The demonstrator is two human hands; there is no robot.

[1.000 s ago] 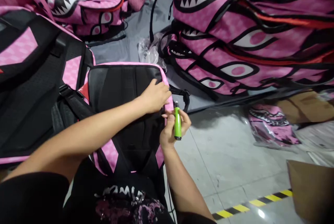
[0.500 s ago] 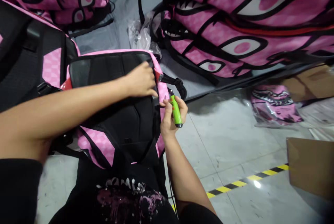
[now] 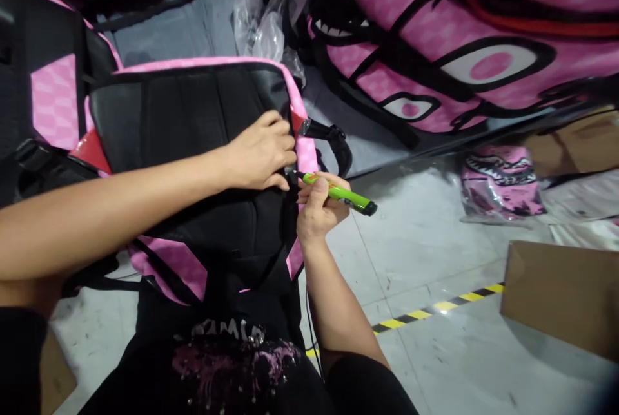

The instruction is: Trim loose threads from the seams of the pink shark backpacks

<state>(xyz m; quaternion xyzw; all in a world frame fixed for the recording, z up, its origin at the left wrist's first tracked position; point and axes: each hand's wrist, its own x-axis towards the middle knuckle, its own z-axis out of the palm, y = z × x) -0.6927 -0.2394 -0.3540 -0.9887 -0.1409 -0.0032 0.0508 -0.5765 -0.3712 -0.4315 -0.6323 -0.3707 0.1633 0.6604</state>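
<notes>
A pink backpack [image 3: 188,118] with a black padded back panel lies face down in front of me. My left hand [image 3: 258,152] is closed, pinching its right edge near a red corner patch. My right hand [image 3: 316,205] grips a green pen-shaped tool [image 3: 341,194] that lies nearly level, its dark tip against the backpack's edge just below my left fingers. A black strap [image 3: 333,141] sticks out from the same edge.
Several pink backpacks with eye and teeth prints are piled at the back right [image 3: 459,35] and top left. Crumpled clear plastic [image 3: 264,25] lies behind the backpack. A bagged pink item [image 3: 500,186] and cardboard [image 3: 563,289] lie on the grey floor, beside a yellow-black tape line [image 3: 435,308].
The green tool has swung from upright to nearly level, tip now at the backpack's edge. My left hand keeps its pinch there. The view has moved closer and tilted down.
</notes>
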